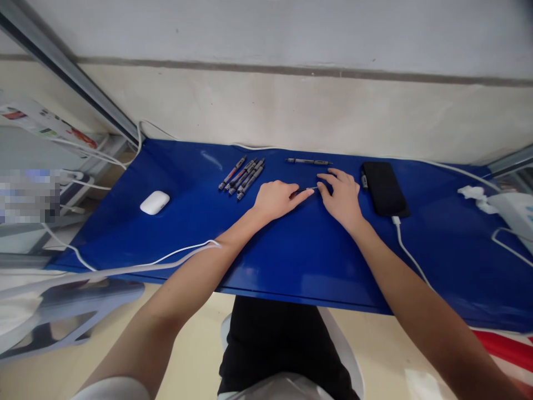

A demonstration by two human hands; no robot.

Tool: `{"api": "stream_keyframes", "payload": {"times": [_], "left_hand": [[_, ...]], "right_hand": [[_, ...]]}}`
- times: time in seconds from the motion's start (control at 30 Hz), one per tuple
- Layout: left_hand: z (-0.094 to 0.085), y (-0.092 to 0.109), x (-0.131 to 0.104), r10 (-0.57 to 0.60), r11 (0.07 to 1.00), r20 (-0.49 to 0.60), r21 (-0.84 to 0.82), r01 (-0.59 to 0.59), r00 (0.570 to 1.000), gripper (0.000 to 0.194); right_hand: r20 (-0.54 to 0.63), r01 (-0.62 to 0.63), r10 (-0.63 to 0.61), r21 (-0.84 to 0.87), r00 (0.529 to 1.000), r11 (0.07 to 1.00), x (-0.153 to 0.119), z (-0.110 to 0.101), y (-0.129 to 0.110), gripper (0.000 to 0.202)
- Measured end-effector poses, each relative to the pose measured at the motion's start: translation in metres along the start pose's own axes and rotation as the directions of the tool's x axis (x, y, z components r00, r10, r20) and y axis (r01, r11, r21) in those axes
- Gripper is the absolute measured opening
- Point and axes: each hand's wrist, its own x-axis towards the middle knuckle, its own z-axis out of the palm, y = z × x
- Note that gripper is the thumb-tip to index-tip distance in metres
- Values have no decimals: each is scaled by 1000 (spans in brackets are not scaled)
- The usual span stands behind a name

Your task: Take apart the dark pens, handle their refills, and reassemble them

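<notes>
My left hand is closed, thumb and forefinger pinching a slim pen just above the blue table. The pen's body looks dark, and a thin pale part sticks out to the right. At that thin end, the thumb and forefinger of my right hand come together, while its other fingers are spread. Behind my hands lies a single grey pen, crosswise. Several more grey pens lie side by side left of my left hand. A short grey pen piece rests right of my right hand.
A black phone with a white charging cable lies on the blue table at right. On the left is a white earbud case. Crumpled tissue sits at far right. A white cable crosses near my left forearm. A wall backs the table.
</notes>
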Motion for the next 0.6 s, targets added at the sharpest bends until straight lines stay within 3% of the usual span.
{"api": "stream_keyframes", "payload": {"times": [0.4, 0.6], "left_hand": [[1, 0, -1, 11, 1000, -16, -5, -11, 1000, 68], [2, -1, -1, 18, 1000, -10, -2, -18, 1000, 67]], "right_hand": [[146, 169, -193, 164, 970, 972, 3, -10, -12, 29], [155, 224, -256, 197, 954, 954, 4, -11, -12, 27]]}}
